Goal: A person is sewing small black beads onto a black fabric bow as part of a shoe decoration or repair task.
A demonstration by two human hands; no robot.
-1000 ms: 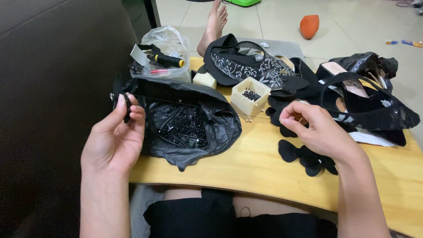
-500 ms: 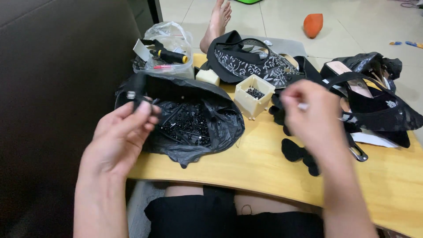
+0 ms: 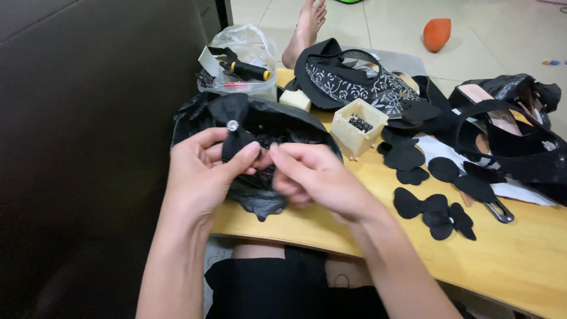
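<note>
My left hand point(image 3: 204, 171) pinches a black fabric bow point(image 3: 232, 118) with a small clear gem at its centre, holding it upright over a black plastic bag point(image 3: 260, 198) on the wooden table point(image 3: 514, 260). My right hand point(image 3: 310, 177) is closed with its fingertips pressed against the lower end of the bow, meeting the left thumb. Whatever it grips between the fingertips is too small to make out. Both hands hover above the table's near left edge.
A small cream box of dark beads point(image 3: 358, 125) stands just beyond my hands. Black petal-shaped cutouts point(image 3: 434, 210) lie at centre right, with black sandals point(image 3: 508, 139) and patterned black fabric point(image 3: 354, 80) behind. A clear tub with tools point(image 3: 239, 68) sits far left. Someone's bare foot point(image 3: 304, 29) rests on the floor.
My right hand has swung left from the cutouts to meet my left hand. The left hand has raised the bow and turned its gem toward me.
</note>
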